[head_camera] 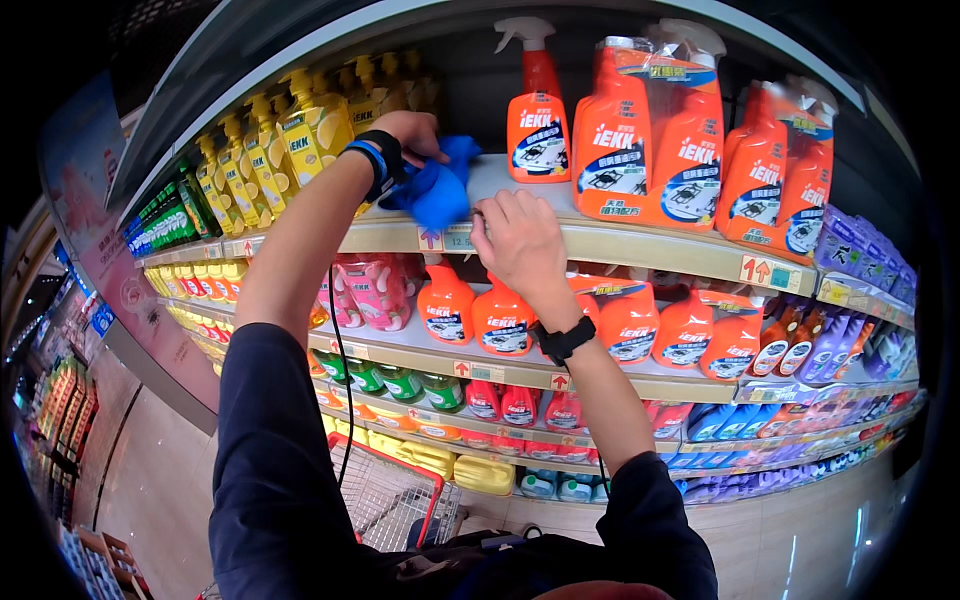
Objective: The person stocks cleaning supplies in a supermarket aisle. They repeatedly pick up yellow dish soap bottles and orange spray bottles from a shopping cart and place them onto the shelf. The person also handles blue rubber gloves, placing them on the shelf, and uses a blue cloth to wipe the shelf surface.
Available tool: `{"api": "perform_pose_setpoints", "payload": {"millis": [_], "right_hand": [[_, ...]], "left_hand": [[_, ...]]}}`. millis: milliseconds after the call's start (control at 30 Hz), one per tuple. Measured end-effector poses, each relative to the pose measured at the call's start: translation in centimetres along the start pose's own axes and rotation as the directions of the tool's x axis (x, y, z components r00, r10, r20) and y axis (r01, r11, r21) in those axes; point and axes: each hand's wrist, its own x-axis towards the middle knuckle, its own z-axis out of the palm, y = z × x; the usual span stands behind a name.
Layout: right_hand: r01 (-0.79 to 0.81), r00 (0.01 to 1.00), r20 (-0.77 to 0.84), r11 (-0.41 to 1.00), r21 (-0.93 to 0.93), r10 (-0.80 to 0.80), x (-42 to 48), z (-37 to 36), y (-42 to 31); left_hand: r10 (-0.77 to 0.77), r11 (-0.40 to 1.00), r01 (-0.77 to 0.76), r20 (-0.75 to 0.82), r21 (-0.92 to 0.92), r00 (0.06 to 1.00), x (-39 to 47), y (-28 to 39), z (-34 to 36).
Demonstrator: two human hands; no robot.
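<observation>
My left hand (411, 137) is at the top shelf, its fingers closed on a blue cloth (439, 187) that lies bunched on the shelf board and hangs slightly over the front edge. To the right of the cloth, my right hand (520, 236) rests at the shelf's front rail (637, 244), fingers curled; its palm side is hidden. Yellow pump bottles (311, 135) stand just left of my left hand. A single orange spray bottle (536, 120) stands upright behind my right hand, beside orange twin-packs of cleaner (649, 142).
Lower shelves hold orange spray bottles (445, 304), pink packs (379, 291) and green-labelled bottles (401, 382). A wire shopping cart (390, 487) with red trim stands below, close to my body. A dark cable hangs beside my left arm. Purple packs (862, 247) are at the right.
</observation>
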Motion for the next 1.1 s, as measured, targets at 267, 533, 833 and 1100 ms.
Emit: {"api": "perform_pose_setpoints", "payload": {"millis": [267, 533, 833, 1100], "right_hand": [[-0.016, 1.000, -0.002, 1.000, 0.017, 0.016, 0.0, 0.0, -0.2], [-0.003, 1.000, 0.006, 0.999, 0.047, 0.003, 0.2, -0.9, -0.2], [-0.020, 0.999, 0.052, 0.995, 0.096, 0.015, 0.6, -1.7, -0.7], [-0.119, 0.875, 0.151, -0.097, 0.988, 0.461, -2.6, -4.4, -15.3]], "left_hand": [[0.154, 0.976, -0.126, -0.154, 0.175, 0.976, 0.1, 6.7, -0.6], [0.193, 0.775, -0.385, -0.392, -0.501, 0.899, 1.3, 9.9, 4.0], [0.126, 0.449, -0.872, -0.952, -0.195, 0.278, -10.5, 4.1, 7.7], [0.590, 0.766, -0.235, -0.799, 0.599, -0.113, -25.4, -3.4, 15.8]]}}
